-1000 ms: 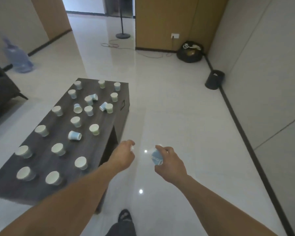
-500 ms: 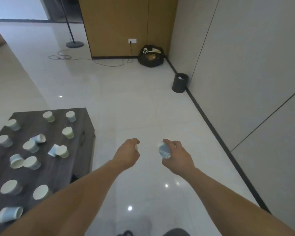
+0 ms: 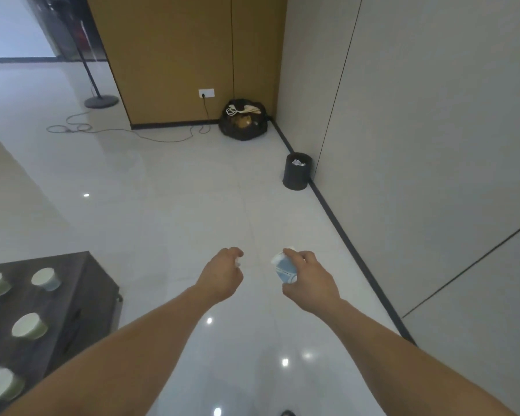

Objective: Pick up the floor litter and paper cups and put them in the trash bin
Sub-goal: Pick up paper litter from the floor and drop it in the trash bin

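Four paper cups (image 3: 29, 325) stand near the worktop's (image 3: 81, 283) far corner; right hand (image 3: 311, 282) grips one blue cup (image 3: 284, 270) (print unreadable), left hand (image 3: 221, 276) pinches a white scrap (image 3: 237, 261).

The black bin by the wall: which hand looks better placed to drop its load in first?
Probably the right hand: it grips a blue paper cup and lies on the side where the black bin stands. The left hand, pinching a small white scrap, is farther from it.

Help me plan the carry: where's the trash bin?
Head view, right of centre: the trash bin stands by the right wall, near the black bag.
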{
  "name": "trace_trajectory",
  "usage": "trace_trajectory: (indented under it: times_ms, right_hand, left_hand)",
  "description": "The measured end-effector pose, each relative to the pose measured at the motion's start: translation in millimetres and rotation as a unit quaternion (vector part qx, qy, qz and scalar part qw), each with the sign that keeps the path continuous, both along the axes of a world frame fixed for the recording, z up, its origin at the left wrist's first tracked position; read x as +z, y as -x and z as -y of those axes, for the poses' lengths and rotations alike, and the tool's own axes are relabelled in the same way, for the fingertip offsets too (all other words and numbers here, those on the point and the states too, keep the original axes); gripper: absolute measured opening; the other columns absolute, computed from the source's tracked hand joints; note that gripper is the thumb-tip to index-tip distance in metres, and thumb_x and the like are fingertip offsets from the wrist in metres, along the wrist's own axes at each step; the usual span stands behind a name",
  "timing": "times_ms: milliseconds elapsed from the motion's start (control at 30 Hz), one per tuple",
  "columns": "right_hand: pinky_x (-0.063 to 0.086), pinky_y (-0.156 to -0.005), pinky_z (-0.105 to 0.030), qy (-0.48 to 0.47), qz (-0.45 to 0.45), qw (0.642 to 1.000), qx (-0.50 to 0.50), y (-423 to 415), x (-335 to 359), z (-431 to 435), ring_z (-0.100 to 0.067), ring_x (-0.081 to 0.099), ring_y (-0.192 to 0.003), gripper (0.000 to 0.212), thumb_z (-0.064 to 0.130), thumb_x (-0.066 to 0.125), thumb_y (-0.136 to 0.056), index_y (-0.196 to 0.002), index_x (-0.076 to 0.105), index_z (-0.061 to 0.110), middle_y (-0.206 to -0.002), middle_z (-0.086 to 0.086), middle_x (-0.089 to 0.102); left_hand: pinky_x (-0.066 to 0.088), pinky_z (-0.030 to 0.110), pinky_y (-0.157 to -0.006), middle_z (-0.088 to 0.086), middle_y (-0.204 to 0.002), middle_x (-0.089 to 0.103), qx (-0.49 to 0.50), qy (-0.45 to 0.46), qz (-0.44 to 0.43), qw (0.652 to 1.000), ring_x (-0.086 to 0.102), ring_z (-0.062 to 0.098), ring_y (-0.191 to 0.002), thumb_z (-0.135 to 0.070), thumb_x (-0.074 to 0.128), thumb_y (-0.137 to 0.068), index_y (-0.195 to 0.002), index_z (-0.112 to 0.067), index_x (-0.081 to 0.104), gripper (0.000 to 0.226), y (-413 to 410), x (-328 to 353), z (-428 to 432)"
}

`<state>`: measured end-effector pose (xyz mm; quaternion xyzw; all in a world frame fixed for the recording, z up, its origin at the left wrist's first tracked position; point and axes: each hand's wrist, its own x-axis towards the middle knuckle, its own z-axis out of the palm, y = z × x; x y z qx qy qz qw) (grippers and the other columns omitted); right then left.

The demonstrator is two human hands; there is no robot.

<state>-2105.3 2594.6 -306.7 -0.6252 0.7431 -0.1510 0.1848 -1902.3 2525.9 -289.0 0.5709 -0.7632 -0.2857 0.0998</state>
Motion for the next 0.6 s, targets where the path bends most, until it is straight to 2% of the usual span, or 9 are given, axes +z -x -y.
trace_trajectory:
  times_ms: [167,433,600]
  right_hand:
    - [0.045,-0.081,-0.028,-0.006,-0.008,1.0,-0.014,67.3,5.4,78.7,-0.021,0.053,-0.109,0.072,0.031,0.062,-0.081,-0.144,0.028,0.038,-0.138,0.002,0.037]
    - [0.044,-0.075,-0.027,-0.02,-0.015,0.999,-0.029,122.7,-9.2,230.2,-0.02,0.054,-0.106,0.073,0.031,0.061,-0.08,-0.144,0.026,0.039,-0.138,0.003,0.036]
    - [0.047,-0.079,-0.028,-0.022,-0.025,0.998,-0.055,151.7,3.1,336.3,-0.02,0.053,-0.108,0.073,0.032,0.062,-0.081,-0.144,0.026,0.038,-0.139,0.004,0.035]
  left_hand:
    - [0.043,0.029,-0.095,0.009,-0.132,0.05,-0.005,0.0,-0.011,1.0,0.052,0.023,-0.117,-0.009,0.045,-0.092,-0.135,-0.014,0.046,0.043,61.9,3.6,78.4]
    - [0.045,0.03,-0.094,0.009,-0.133,0.049,-0.022,-0.001,-0.005,1.0,0.053,0.023,-0.117,-0.011,0.044,-0.094,-0.136,-0.014,0.045,0.043,120.2,-13.0,240.9]
    - [0.047,0.03,-0.09,0.007,-0.134,0.049,-0.042,-0.01,-0.016,0.999,0.053,0.022,-0.116,-0.012,0.043,-0.094,-0.136,-0.016,0.045,0.043,152.5,-3.9,351.9]
